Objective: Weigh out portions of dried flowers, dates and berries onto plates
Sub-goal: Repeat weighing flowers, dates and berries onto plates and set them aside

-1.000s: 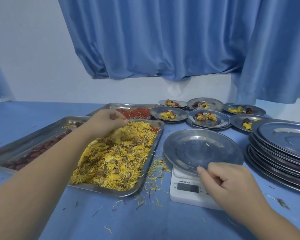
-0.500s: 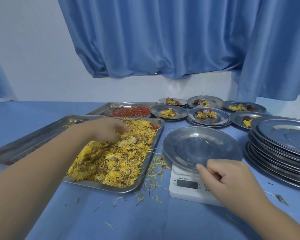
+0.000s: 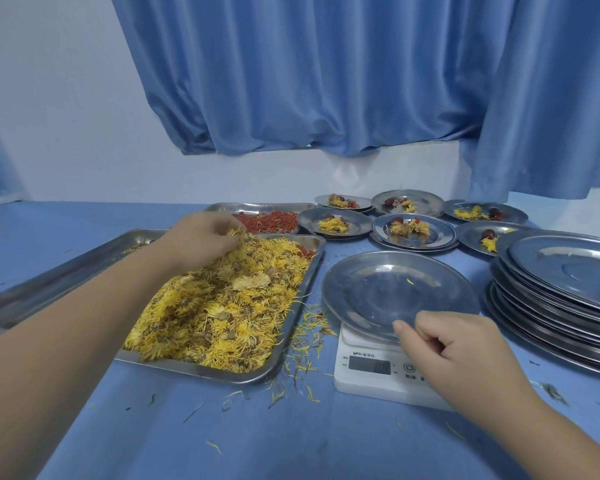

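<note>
Head view: the left hand (image 3: 201,239) had risen from a second before, when it was dug into the dried flowers (image 3: 229,306). It now sat at the far end of their tray (image 3: 222,374), fingers curled round a tuft. The right hand (image 3: 465,355) had kept its pinch on the near rim of the empty plate (image 3: 395,289) on the scale (image 3: 371,372), right of the tray. The first ingredient looked ready to go across. Filled plates (image 3: 414,228) waited farther back.
</note>
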{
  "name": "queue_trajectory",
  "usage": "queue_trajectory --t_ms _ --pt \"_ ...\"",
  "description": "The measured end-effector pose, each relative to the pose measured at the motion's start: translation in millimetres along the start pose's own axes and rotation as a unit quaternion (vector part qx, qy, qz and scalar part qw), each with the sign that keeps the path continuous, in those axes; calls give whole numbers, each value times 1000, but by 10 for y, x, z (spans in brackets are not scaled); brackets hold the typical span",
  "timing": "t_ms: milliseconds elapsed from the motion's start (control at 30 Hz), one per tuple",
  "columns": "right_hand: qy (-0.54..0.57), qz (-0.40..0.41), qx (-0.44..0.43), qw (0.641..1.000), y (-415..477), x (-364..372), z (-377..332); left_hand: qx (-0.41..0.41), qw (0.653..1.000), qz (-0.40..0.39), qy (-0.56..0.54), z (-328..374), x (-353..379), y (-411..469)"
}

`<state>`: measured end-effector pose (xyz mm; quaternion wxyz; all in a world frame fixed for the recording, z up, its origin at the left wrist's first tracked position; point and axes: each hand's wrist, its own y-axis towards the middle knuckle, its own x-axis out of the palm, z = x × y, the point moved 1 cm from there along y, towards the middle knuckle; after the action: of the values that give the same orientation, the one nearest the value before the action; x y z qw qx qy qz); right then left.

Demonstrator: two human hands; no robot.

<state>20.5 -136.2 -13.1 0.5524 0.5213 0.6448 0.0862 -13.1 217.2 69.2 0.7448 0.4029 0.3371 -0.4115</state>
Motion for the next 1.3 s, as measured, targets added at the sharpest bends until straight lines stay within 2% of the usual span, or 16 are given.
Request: queue_trajectory --t_ms 100,233,433,600,767,867,1300 --pt "-3 5 4 1000 21 -21 11 8 997 5 -75 114 -3 -42" --pt "8 33 24 999 67 -112 60 28 985 -52 -161 389 126 -75" --pt "32 78 56 995 102 -244 167 75 966 -118 -217 976 474 -75" --pt "42 86 70 993 108 -274 212 108 957 -175 -205 1431 836 -50" --pt "38 91 65 993 125 -298 208 116 956 -240 -118 1562 1107 19" --pt "43 90 61 993 131 -308 196 115 963 -233 -76 1533 1164 57" --pt "21 56 33 998 89 -217 63 108 972 -171 -123 1201 937 -45"
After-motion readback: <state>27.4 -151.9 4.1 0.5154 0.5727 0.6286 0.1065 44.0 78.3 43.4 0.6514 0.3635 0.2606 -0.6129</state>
